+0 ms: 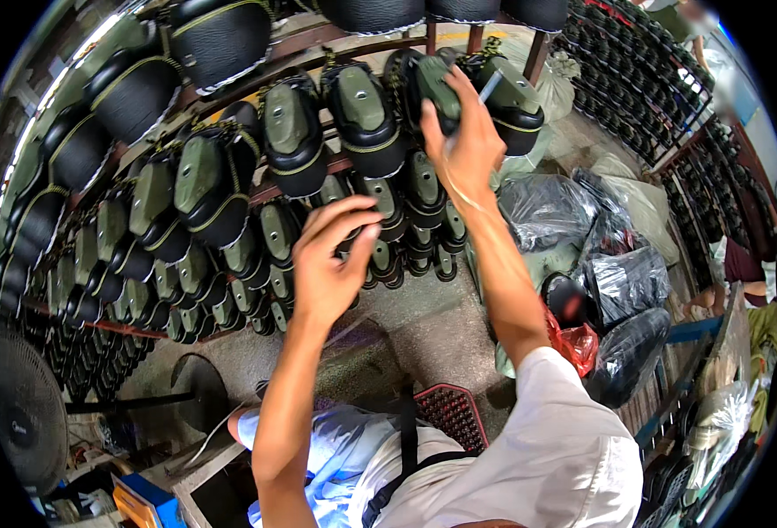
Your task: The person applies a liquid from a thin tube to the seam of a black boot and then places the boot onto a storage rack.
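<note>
Head view shows the right hand (469,151) at the upper centre of the frame, thumb and fingers parted about a green shoe last (437,84); whether they pinch it, I cannot tell. Near mid-frame, the left hand (325,264) is spread, fingers curved, over lasted black shoes (375,158) on a brown rack (536,57). An electric fan (19,422) stands lower left; a red plastic bag (575,345) lies right of centre.
</note>
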Action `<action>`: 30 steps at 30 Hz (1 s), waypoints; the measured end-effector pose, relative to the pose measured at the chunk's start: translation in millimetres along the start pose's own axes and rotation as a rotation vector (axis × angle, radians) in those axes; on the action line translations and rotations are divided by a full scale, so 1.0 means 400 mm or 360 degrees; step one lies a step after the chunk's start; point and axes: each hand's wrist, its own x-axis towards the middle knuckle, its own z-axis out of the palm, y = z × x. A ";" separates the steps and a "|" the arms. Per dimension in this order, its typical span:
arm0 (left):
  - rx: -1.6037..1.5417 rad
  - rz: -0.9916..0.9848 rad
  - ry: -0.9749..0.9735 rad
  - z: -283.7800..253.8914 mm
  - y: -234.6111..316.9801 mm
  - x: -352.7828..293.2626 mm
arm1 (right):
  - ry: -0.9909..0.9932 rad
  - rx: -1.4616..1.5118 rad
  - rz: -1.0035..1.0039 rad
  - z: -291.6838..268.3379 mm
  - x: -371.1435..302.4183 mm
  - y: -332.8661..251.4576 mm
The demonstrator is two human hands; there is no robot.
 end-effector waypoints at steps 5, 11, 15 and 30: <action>0.0116 -0.0275 -0.0006 -0.093 -0.090 -0.167 | 0.0091 0.0151 -0.0310 -0.049 -0.090 -0.013; 0.0171 -0.0593 -0.0025 -0.178 -0.138 -0.354 | -0.0469 -0.0103 0.0180 -0.022 -0.438 0.020; 0.0078 -0.0687 -0.0096 -0.181 -0.143 -0.365 | -0.0290 -0.0094 0.0377 0.051 -0.409 0.061; -0.0199 -0.0432 -0.0270 -0.104 -0.102 -0.390 | -0.0485 -0.0143 0.0453 -0.174 -0.343 0.006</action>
